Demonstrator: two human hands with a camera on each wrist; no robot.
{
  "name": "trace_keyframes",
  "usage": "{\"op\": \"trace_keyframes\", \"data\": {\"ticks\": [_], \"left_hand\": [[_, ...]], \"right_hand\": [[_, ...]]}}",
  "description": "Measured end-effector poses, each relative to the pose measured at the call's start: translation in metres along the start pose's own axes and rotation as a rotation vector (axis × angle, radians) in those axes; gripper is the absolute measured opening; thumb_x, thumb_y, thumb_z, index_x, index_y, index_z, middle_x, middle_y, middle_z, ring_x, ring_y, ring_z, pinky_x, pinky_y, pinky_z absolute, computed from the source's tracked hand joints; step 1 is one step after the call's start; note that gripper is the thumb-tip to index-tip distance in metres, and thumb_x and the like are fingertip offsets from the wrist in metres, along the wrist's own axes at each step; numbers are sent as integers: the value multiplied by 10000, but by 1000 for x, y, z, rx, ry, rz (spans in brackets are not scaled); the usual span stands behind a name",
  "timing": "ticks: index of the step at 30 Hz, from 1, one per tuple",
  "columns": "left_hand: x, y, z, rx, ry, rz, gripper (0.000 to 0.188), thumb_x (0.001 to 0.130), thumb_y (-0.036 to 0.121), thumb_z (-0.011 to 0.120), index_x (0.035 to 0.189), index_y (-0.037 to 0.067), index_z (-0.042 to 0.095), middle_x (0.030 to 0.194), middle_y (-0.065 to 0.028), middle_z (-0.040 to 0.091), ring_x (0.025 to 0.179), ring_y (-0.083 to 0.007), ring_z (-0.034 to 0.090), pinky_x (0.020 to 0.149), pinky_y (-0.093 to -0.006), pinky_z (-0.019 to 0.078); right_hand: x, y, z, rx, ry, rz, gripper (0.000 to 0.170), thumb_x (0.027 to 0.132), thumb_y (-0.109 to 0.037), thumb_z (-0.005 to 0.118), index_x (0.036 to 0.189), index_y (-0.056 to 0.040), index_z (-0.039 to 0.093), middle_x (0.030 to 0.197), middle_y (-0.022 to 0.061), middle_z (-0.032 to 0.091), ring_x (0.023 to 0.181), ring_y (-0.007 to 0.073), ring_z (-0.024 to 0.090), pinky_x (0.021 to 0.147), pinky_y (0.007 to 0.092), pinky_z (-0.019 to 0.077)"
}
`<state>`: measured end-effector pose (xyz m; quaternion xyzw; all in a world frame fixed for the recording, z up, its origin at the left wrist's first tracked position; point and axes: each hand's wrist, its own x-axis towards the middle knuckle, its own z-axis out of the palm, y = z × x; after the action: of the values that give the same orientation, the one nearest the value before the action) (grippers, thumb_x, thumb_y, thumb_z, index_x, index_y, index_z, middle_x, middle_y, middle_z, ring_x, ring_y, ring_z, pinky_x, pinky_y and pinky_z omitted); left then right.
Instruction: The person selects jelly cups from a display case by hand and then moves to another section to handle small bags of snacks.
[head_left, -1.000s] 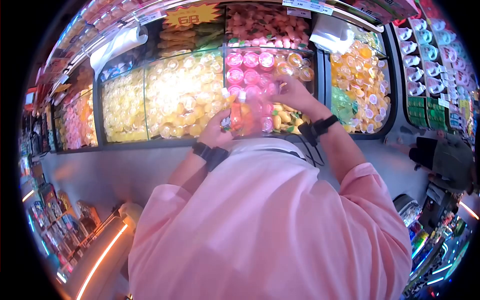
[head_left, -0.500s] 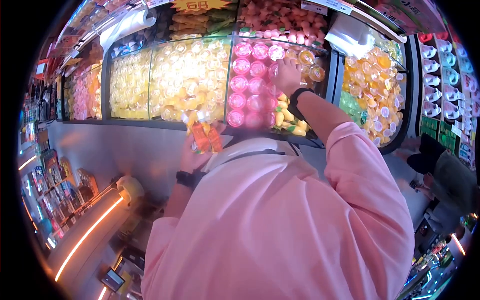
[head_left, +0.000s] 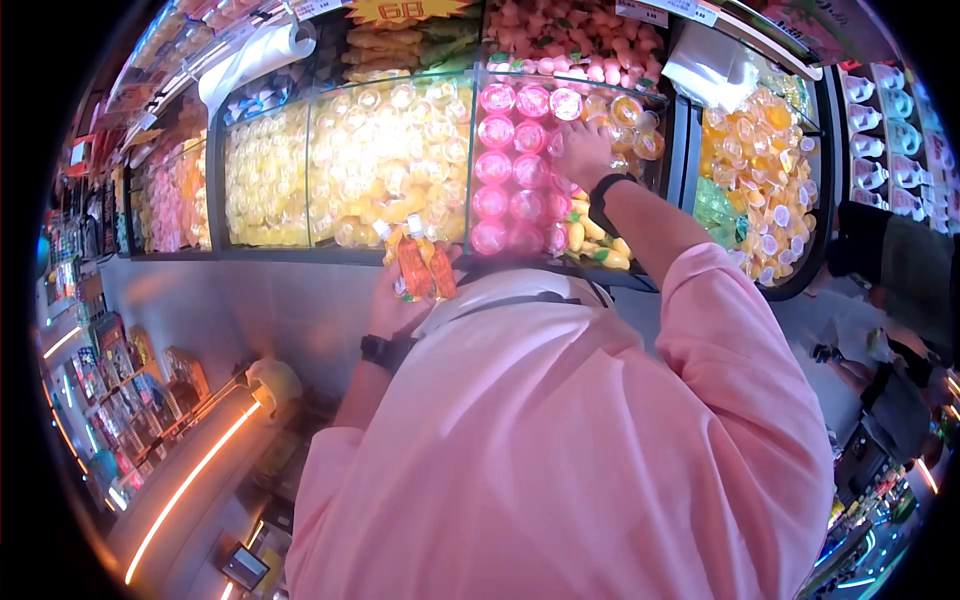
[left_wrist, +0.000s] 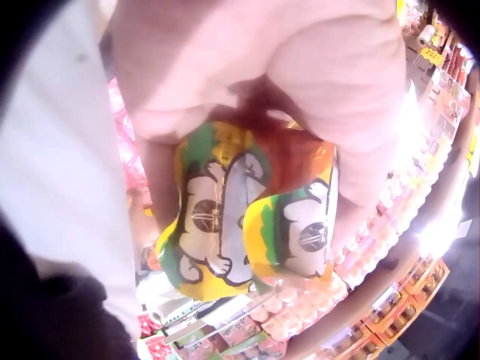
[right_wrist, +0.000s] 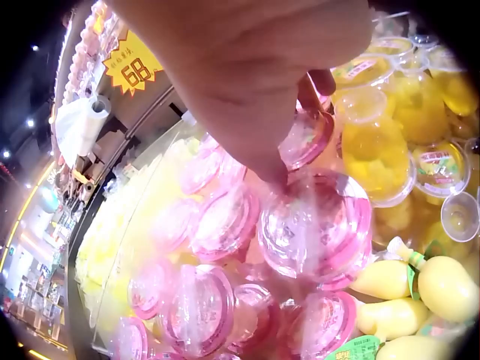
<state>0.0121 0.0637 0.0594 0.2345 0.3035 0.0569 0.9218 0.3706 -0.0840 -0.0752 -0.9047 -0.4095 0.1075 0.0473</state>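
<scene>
In the head view my left hand (head_left: 398, 303) holds two orange drink pouches (head_left: 414, 272) with pale caps at the counter's front edge. Seen from the left wrist, the pouches (left_wrist: 206, 225) bear a white cartoon animal on green and yellow, and the fingers curl round their sides. My right hand (head_left: 582, 158) is over the pink-lidded jelly cups (head_left: 494, 166). From the right wrist, its thumb and fingers lie on either side of one tilted pink jelly cup (right_wrist: 309, 141), while the thumb tip overlaps the rim of a bigger-looking pink cup (right_wrist: 319, 225).
Yellow jelly cups (right_wrist: 375, 142) and yellow fruit-shaped packs (right_wrist: 446, 289) lie right of the pink ones. A glass divider (head_left: 472, 170) separates the pale yellow cups (head_left: 385, 150). A plastic bag roll (head_left: 262, 62) hangs behind. Another person (head_left: 890, 250) stands at the right.
My right hand has gone from near the pouches to the back of the pink cups. The left hand has drawn down and left with the pouches, which now show clearly.
</scene>
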Motion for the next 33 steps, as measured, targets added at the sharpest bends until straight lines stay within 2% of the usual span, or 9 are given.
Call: {"op": "trace_keyframes", "data": {"ticks": [4,7,11,14,20,23,24,28,33], "left_hand": [[14,11,-9,-340,-207,-63,548,1000,326,534,1455,40,424,1425,-188,515,1428,-408,390,1122,-578,377],[18,15,-2,-143,-6,-69,624,943,424,593,1421,46,462,1399,-138,538,1412,-386,415,1109,-537,404],[27,15,-12,-139,-40,-117,647,938,430,602,1438,49,448,1406,-141,533,1418,-388,408,1098,-543,410],[31,19,-15,-154,-76,-126,665,931,432,612,1450,55,438,1414,-143,527,1426,-393,398,1108,-558,399],[36,22,-20,-143,-97,-131,687,918,441,627,1462,70,435,1439,-150,513,1436,-401,384,1124,-576,380],[35,20,-22,-152,-49,-129,683,920,440,622,1466,74,436,1442,-153,512,1431,-404,389,1124,-578,379],[35,19,-23,-164,-41,-132,680,922,437,619,1468,76,436,1442,-154,513,1429,-406,391,1125,-578,379],[32,20,-27,-150,-59,-113,670,928,433,611,1473,84,435,1436,-154,521,1421,-408,402,1129,-579,377],[27,21,-25,-134,-77,-95,674,927,445,617,1472,92,438,1434,-156,523,1415,-407,412,1133,-581,372]], "right_hand": [[-6,2,-5,42,-5,22,671,793,-383,757,1366,-130,516,1313,56,598,1278,300,473,1077,524,337],[-9,0,-2,56,-7,33,703,808,-392,750,1411,-150,482,1349,45,577,1309,307,455,1111,565,306],[-13,-11,-17,44,-13,46,689,824,-355,725,1428,-145,470,1392,64,537,1330,309,441,1143,577,277],[-8,-12,-13,-3,-23,49,665,817,-293,713,1417,-134,474,1396,77,522,1317,298,452,1114,544,315],[0,-22,-18,36,15,-255,638,782,-222,714,1375,-105,508,1317,66,545,1275,262,481,1030,458,376],[14,-27,-5,-90,-23,-322,640,794,-231,717,1385,-102,508,1298,57,546,1260,246,487,1036,431,375],[17,-32,-7,-222,-33,-360,639,825,-239,694,1416,-102,491,1307,45,544,1249,227,489,1027,400,379],[36,-37,1,-405,-69,-482,590,891,-216,616,1449,-95,471,1331,17,544,1244,200,493,1012,377,385],[46,-42,6,-429,-37,-527,537,906,-172,586,1428,-81,497,1274,15,593,1224,194,516,1007,368,395]]}}
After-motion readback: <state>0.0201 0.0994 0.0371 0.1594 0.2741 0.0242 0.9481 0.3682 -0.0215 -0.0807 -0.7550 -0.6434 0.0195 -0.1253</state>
